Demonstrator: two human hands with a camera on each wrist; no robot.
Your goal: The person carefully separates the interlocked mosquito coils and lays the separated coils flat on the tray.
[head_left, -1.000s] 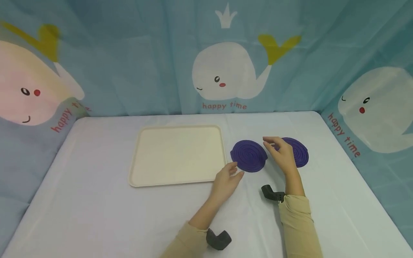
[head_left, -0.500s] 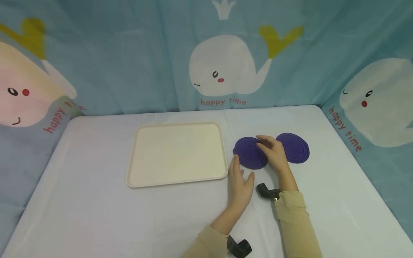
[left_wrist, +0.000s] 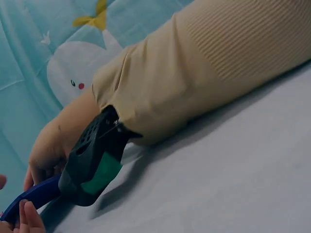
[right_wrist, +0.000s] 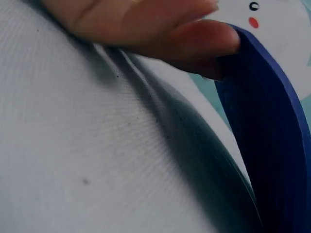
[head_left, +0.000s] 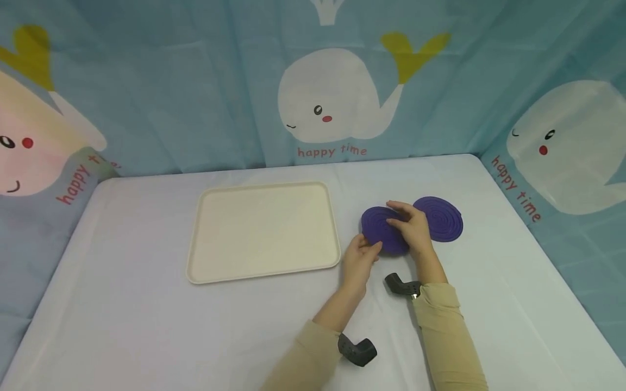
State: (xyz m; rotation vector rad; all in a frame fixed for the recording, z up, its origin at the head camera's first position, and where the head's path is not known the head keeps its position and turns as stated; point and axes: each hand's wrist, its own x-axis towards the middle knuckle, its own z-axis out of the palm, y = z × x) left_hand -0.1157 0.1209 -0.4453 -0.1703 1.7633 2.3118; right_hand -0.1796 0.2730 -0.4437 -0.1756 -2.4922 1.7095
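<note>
Purple mat (head_left: pixel 379 231) (edge) between left fingers (head_left: pixel 357 242)

Blue curtain (head_left: pixel 171 108) printed with pale whales (head_left: pixel 332 87), red lettering (head_left: pixel 332 151); white-covered table (head_left: pixel 146 331) before it.

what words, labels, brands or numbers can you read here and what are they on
"happy time": blue backdrop, below the middle whale
"happy time": backdrop, below the right whale
"happy t…e": backdrop, below the left whale; middle letters lost in a fold
No lettering readable on the tray, purple discs or black wrist devices
</note>
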